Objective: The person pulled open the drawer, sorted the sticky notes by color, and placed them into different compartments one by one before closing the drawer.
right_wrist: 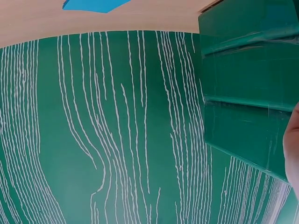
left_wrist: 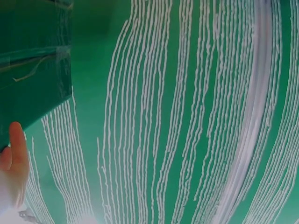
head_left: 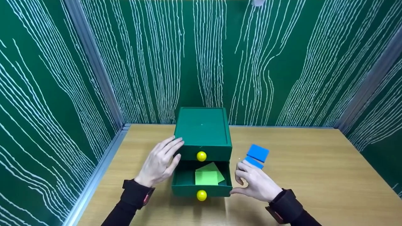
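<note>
A green two-drawer cabinet stands on the table, its lower drawer pulled out and its upper drawer closed. Each drawer front has a round yellow knob. Light green sticky notes lie inside the lower drawer. My left hand rests with fairly straight fingers against the cabinet's left side. Beside the lower drawer is my right hand; its thumb meets the right front corner while the other fingers bend loosely, holding nothing. Beyond those fingers lie two blue sticky-note pads, the nearer one partly covered by the hand.
The wooden table reaches back to green walls with white wavy lines. Grey metal posts stand at the corners. In the right wrist view, the cabinet's side fills the upper right.
</note>
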`<move>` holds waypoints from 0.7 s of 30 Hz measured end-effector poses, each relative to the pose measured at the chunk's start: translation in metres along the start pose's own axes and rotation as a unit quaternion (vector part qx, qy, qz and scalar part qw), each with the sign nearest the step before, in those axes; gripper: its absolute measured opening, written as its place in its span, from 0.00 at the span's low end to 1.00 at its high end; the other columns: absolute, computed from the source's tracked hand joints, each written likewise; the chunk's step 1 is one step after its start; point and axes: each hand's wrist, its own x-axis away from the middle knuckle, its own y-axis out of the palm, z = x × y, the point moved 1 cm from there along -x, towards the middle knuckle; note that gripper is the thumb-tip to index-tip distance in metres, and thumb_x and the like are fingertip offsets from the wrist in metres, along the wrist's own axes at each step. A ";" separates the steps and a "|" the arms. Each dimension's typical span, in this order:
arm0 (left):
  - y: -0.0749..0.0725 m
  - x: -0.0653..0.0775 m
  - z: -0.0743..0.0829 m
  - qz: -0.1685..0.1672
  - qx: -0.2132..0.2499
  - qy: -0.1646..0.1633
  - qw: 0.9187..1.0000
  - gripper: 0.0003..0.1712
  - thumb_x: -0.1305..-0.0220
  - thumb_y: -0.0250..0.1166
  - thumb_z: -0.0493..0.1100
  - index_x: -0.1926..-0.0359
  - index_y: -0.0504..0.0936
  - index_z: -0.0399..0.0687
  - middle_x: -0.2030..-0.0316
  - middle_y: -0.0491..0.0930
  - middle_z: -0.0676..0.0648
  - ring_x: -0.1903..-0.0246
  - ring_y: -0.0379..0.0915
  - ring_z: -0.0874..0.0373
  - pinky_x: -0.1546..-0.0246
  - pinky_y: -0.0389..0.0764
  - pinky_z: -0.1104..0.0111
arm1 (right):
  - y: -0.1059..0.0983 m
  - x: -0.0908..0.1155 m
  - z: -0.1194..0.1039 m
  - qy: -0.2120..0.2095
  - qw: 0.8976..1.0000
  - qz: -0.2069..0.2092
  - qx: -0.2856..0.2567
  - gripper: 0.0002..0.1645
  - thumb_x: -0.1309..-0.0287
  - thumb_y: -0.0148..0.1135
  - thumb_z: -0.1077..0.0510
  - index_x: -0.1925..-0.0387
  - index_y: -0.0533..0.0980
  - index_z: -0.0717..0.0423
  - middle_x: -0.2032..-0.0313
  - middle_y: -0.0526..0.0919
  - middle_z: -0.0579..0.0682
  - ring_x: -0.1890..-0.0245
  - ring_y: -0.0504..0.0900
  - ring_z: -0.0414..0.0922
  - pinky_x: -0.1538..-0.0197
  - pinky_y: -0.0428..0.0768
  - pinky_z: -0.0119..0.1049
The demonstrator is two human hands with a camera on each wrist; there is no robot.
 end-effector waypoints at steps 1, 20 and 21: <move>0.000 0.000 0.000 0.000 0.000 0.000 1.000 0.23 0.35 0.53 0.46 0.40 0.74 0.47 0.41 0.75 0.47 0.39 0.69 0.49 0.40 0.72 0.57 | 0.000 0.000 0.001 0.002 1.000 -0.001 -0.001 0.27 0.61 0.74 0.41 0.80 0.63 0.46 0.73 0.63 0.41 0.68 0.61 0.33 0.64 0.58 0.20; 0.002 0.002 -0.003 -0.006 0.016 -0.006 1.000 0.23 0.35 0.54 0.46 0.39 0.74 0.48 0.40 0.75 0.48 0.38 0.68 0.50 0.38 0.70 0.58 | 0.022 -0.014 0.046 0.117 0.992 0.026 0.032 0.25 0.57 0.72 0.42 0.80 0.64 0.48 0.77 0.59 0.36 0.72 0.59 0.32 0.72 0.55 0.21; 0.002 0.001 -0.003 -0.007 0.015 -0.005 1.000 0.23 0.35 0.54 0.46 0.39 0.74 0.48 0.40 0.75 0.48 0.38 0.68 0.50 0.38 0.70 0.58 | 0.023 -0.014 0.049 0.133 0.990 0.025 0.028 0.26 0.57 0.72 0.42 0.81 0.64 0.48 0.78 0.59 0.35 0.73 0.59 0.32 0.73 0.56 0.21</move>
